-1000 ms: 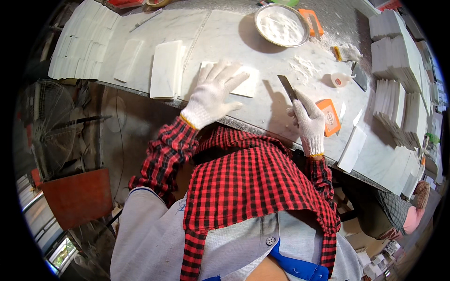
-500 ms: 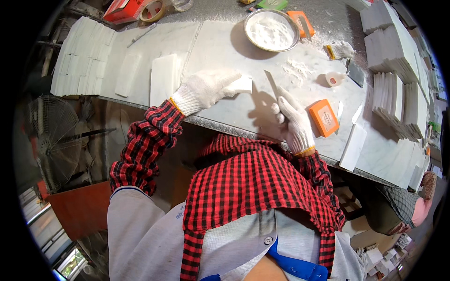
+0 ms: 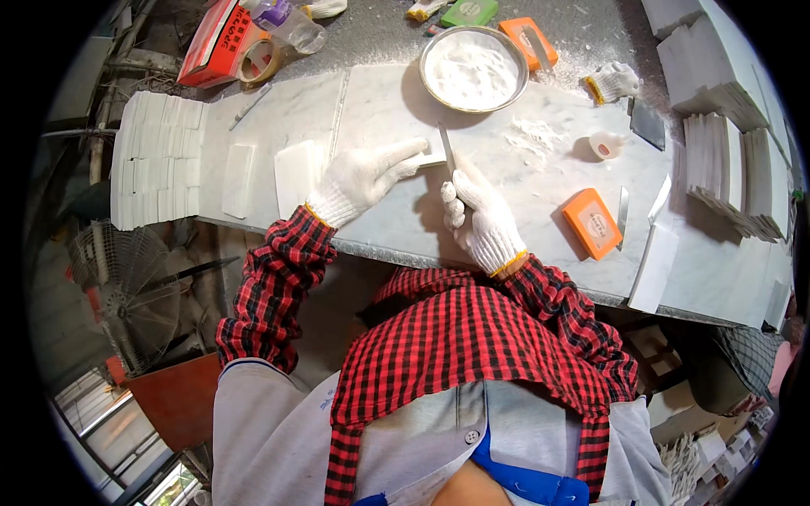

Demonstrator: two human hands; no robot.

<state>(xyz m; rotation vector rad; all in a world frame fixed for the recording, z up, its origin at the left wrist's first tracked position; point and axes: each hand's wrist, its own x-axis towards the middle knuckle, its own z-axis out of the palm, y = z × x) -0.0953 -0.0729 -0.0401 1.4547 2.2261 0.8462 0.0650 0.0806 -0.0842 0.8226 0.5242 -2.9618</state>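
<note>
Both my hands wear white knit gloves with yellow cuff edges. My left hand is closed on the near end of a small white slab, which sticks out to the right past the fingertips. In my right hand a thin flat metal blade points up and away, its far part beside the slab's right end. Whether blade and slab touch, I cannot tell. Beyond the hands stands a round metal bowl of white powdery or pasty material. Left of my left hand lies a flat white slab.
Stacks of white slabs stand at left and right. Around the right side lie an orange box, a loose blade, a small white bottle, a glove and a dark block. A floor fan stands lower left.
My right hand has moved left and up, bringing the blade from apart to the slab's right end. The slab now appears edge-on. The whole view has shifted slightly.
</note>
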